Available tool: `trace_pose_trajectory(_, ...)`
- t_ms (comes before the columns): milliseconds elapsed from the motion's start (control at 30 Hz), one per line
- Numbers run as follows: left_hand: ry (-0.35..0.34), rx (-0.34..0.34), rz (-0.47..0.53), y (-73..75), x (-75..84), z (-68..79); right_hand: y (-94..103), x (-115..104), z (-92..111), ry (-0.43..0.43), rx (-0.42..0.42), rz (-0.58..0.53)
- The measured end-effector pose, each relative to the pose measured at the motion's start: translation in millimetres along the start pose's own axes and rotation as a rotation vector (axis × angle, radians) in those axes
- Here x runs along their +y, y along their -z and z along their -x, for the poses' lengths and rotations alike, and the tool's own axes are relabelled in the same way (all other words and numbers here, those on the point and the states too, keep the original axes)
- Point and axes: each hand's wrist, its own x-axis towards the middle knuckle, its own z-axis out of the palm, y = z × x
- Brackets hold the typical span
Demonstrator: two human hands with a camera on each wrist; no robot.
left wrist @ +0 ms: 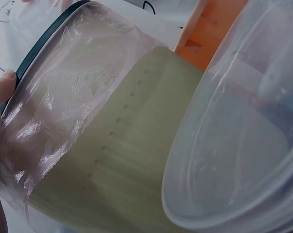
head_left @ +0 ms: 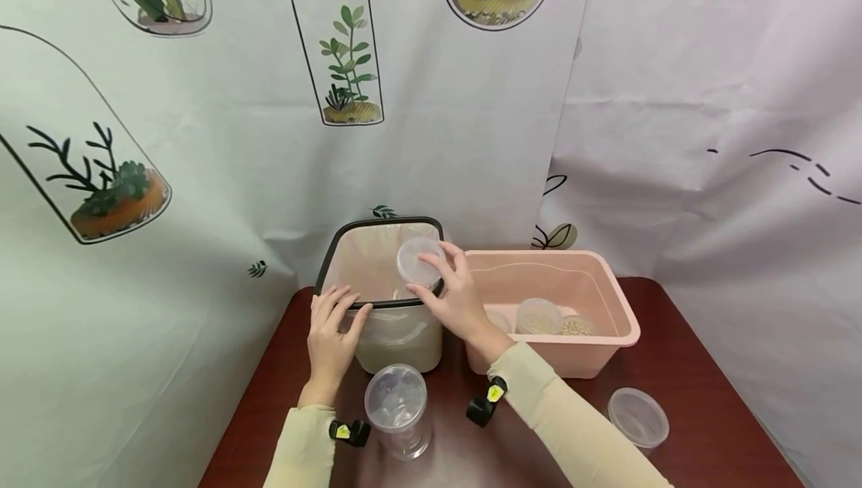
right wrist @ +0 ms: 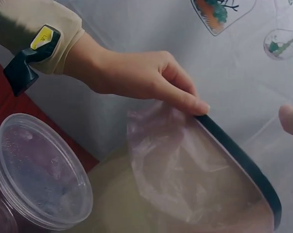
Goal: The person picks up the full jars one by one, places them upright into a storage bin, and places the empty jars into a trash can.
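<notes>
Holding clear tub [head_left: 409, 257] in right hand [head_left: 458, 297], pinched narrowly between thumb and fingers, over right side of bin [head_left: 397, 302] mouth. Cannot tell whether a shallow tub or only a lid, nor whether anything lies in it. Gripping near rim of bin at its left corner with left hand [head_left: 333, 334], thumb and fingers close about the edge. Lined with a thin liner [left wrist: 78, 77], folded down outside over the rim.

Noted just right of bin: crate [head_left: 545, 361], with round tubs standing inside, at least one showing pale beans [head_left: 578, 325]. Noted on table [head_left: 465, 435]: tall jar [head_left: 397, 398], upright in front of bin, contents unclear; second tub [head_left: 638, 419], right of crate's near corner, touched by neither hand.

Progress, judged only: partway. Done: tub off the table and at bin. Left: tub not yet released; jar, second tub and crate's tubs out of hand. Cannot tell how much already sits in bin.
</notes>
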Motion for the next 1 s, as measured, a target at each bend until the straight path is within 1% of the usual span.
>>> trace_pose_trajectory(133,0.001,0.004,0.007,-2.0,-0.2,0.5,2.1,1,6,-0.052,-0.048,-0.014)
trace_pose_trajectory(233,0.002,0.007,0.004,-2.5,-1.0,0.6,4.5,2,8,-0.075,-0.063,-0.04)
trace_pose_trajectory(500,0.006,0.002,0.004,-2.5,-2.7,1.6,15.5,3,17,-0.056,-0.046,0.018)
trace_pose_trajectory(667,0.01,0.005,0.014,-3.8,-1.9,1.8,30.3,3,26,-0.046,-0.025,0.009)
trace_pose_trajectory(1000,0.022,0.022,0.027,-5.5,-0.4,1.4,68.2,-1,47,-0.071,0.01,0.016)
